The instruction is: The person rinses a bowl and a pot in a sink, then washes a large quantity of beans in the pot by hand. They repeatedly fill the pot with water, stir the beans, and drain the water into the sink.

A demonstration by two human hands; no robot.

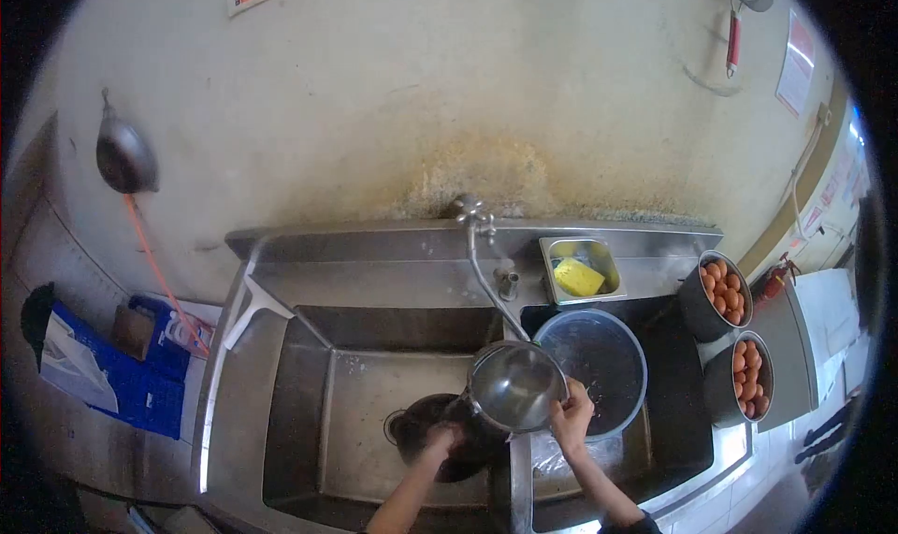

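My right hand (572, 414) grips the rim of a shiny metal bowl (516, 389), fingers closed on its right edge. The bowl is right under the end of the curved faucet (486, 277), over the divider between the two basins. My left hand (445, 435) reaches into a dark round pan (412, 433) in the left basin (365, 384); blur and shadow hide its fingers, so I cannot tell what it holds. Behind the metal bowl, a blue-rimmed plastic tub (608, 370) of water sits in the right basin.
A metal tray (552, 253) with a yellow sponge (579, 277) stands behind the basins. Two pots (703, 319) (720, 394) of brown eggs stand at the right edge. A white squeegee (253, 311) lies on the left ledge, near a blue crate (140, 384).
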